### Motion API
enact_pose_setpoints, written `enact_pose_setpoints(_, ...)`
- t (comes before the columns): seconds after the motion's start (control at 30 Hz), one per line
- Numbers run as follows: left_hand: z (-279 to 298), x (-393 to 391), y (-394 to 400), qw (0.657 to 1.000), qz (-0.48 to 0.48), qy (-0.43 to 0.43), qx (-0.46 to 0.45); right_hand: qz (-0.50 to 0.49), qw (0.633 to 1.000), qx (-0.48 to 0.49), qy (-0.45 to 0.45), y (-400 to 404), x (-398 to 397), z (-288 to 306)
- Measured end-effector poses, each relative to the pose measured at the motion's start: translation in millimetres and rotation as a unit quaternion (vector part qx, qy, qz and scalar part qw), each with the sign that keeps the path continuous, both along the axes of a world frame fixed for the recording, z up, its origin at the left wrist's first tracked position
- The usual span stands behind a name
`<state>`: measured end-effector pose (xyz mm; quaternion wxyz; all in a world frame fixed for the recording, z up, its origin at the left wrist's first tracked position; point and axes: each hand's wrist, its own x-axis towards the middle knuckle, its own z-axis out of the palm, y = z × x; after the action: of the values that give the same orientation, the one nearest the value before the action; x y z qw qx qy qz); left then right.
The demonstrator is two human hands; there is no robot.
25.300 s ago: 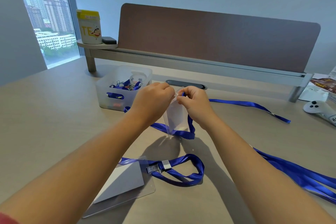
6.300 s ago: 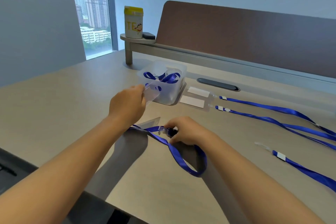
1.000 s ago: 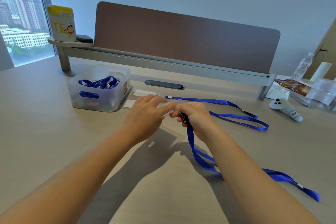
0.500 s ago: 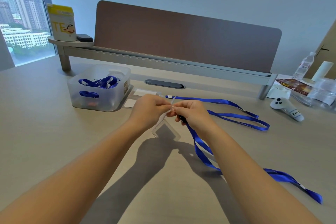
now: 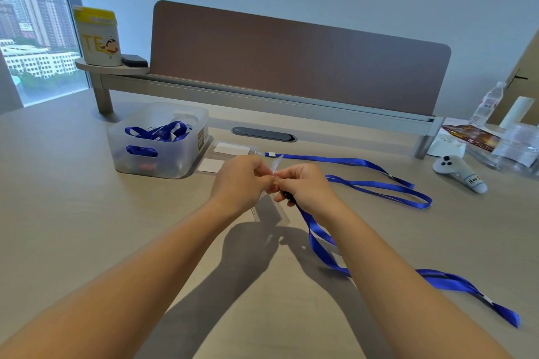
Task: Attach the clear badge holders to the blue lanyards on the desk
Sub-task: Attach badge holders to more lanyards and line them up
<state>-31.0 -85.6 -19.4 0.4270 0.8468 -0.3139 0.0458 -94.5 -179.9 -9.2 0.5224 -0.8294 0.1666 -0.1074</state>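
Leftmost, well to the left of the hands, a clear bin point(image 5: 157, 140) holds spare blue lanyards, and two finished holders point(image 5: 230, 154) lie just beside it on the surface point(image 5: 73, 213). Nearer the hands, the left hand point(image 5: 242, 181) has its fingers point(image 5: 259, 176) pressed together, pinching the top edge of a clear badge holder point(image 5: 269, 207) that hangs below them above the surface. Touching it from the right, the right hand point(image 5: 303, 186) pinches the clip end of a blue lanyard point(image 5: 320, 242), whose strap trails off rightward. Judging by this, the clip is being threaded through the holder's slot; keeping the holder taut and the clip square to the slot should help.
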Motion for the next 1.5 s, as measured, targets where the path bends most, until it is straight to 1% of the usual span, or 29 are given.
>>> enact_pose_setpoints(0.17, -5, 1, -1, 1.0, 0.007, -0.018, 0.018, -0.013, 0.999, -0.013, 0.043, 3, 5, -1)
enact_pose_setpoints(0.33, 1, 4, 2, 1.0, -0.019, -0.005, 0.017, -0.004, 0.995, -0.102, -0.01, 2, 3, -3)
enact_pose_setpoints(0.47, 9, 7, 5, 0.999, -0.045, 0.021, 0.022, -0.006, 0.99, -0.135, -0.038, 3, 4, -4)
enact_pose_setpoints(0.63, 17, 9, 8, 0.997, -0.06, -0.003, 0.057, -0.002, 0.988, -0.143, -0.058, 4, 6, -5)
enact_pose_setpoints(0.87, 15, 16, 13, 0.991, -0.085, -0.032, 0.098, 0.012, 0.989, -0.123, -0.083, 7, 10, -6)
enact_pose_setpoints(0.93, 13, 18, 13, 0.992, -0.096, -0.02, 0.076, 0.022, 0.992, -0.093, -0.086, 6, 10, -5)
enact_pose_setpoints(0.97, 13, 20, 13, 0.994, -0.103, -0.001, 0.046, 0.031, 0.994, -0.072, -0.083, 5, 10, -2)
enact_pose_setpoints(1.0, 12, 21, 15, 0.993, -0.11, 0.035, 0.004, 0.04, 0.995, -0.051, -0.079, 4, 11, 2)
enact_pose_setpoints(1.03, 11, 23, 17, 0.987, -0.117, 0.094, -0.049, 0.048, 0.995, -0.031, -0.079, 3, 11, 6)
enact_pose_setpoints(1.1, 9, 27, 21, 0.952, -0.107, 0.248, -0.146, 0.054, 0.995, 0.005, -0.087, 0, 13, 15)
enact_pose_setpoints(1.13, 5, 29, 23, 0.929, -0.08, 0.327, -0.154, 0.054, 0.994, 0.018, -0.089, -2, 14, 20)
enact_pose_setpoints(1.17, 1, 30, 27, 0.909, -0.052, 0.394, -0.124, 0.053, 0.994, 0.032, -0.091, -4, 15, 24)
enact_pose_setpoints(1.2, -4, 30, 30, 0.889, -0.04, 0.45, -0.07, 0.052, 0.993, 0.049, -0.094, -6, 15, 26)
enact_pose_setpoints(1.23, -11, 29, 32, 0.866, -0.052, 0.497, -0.02, 0.054, 0.991, 0.07, -0.099, -8, 14, 28)
enact_pose_setpoints(1.27, -18, 28, 33, 0.836, -0.076, 0.543, 0.004, 0.058, 0.989, 0.09, -0.101, -9, 14, 28)
enact_pose_setpoints(1.3, -23, 28, 33, 0.805, -0.1, 0.585, -0.004, 0.064, 0.987, 0.106, -0.1, -10, 14, 28)
enact_pose_setpoints(1.33, -26, 26, 32, 0.775, -0.117, 0.62, -0.037, 0.071, 0.986, 0.116, -0.095, -10, 13, 27)
enact_pose_setpoints(1.4, -26, 24, 27, 0.723, -0.123, 0.663, -0.152, 0.086, 0.985, 0.131, -0.079, -11, 9, 24)
enact_pose_setpoints(1.47, -20, 21, 22, 0.69, -0.093, 0.658, -0.287, 0.084, 0.986, 0.135, -0.059, -13, 7, 22)
enact_pose_setpoints(1.5, -17, 22, 20, 0.687, -0.068, 0.64, -0.337, 0.073, 0.989, 0.125, -0.042, -15, 4, 21)
